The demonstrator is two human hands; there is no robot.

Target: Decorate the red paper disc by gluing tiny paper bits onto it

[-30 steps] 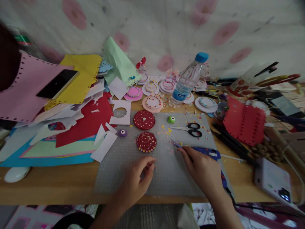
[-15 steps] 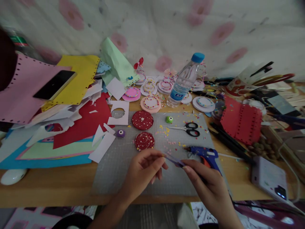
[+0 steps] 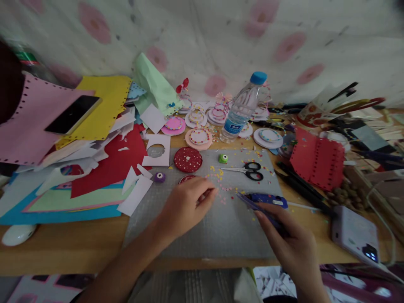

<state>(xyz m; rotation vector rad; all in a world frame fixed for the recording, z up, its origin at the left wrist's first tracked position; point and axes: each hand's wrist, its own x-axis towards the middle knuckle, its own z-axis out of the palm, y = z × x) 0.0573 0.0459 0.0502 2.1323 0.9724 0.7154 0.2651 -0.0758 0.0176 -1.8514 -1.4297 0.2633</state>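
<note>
My left hand (image 3: pixel 186 204) lies over the nearer red dotted paper disc (image 3: pixel 187 179) on the grey cutting mat (image 3: pixel 221 235), fingers curled down onto it and covering most of it. Whether the fingers pinch the disc is hidden. A second red dotted disc (image 3: pixel 188 159) lies just beyond. My right hand (image 3: pixel 288 240) grips thin purple tweezers (image 3: pixel 252 204), their tip pointing up and left toward scattered paper dots (image 3: pixel 221 179). A blue glue gun (image 3: pixel 268 199) lies right behind the tweezers.
Scissors (image 3: pixel 249 171), a green punch (image 3: pixel 223 158) and a purple punch (image 3: pixel 159 176) lie on the mat. Coloured paper sheets (image 3: pixel 104 160) pile up at left under a phone (image 3: pixel 73 114). A water bottle (image 3: pixel 241 107), decorated discs (image 3: pixel 198 136), red card (image 3: pixel 317 160) and a white device (image 3: pixel 355 233) crowd the back and right.
My left hand moved forward from the tweezers' tip onto the nearer red disc. My right hand drew back right with the tweezers; the glue gun now lies flat behind them.
</note>
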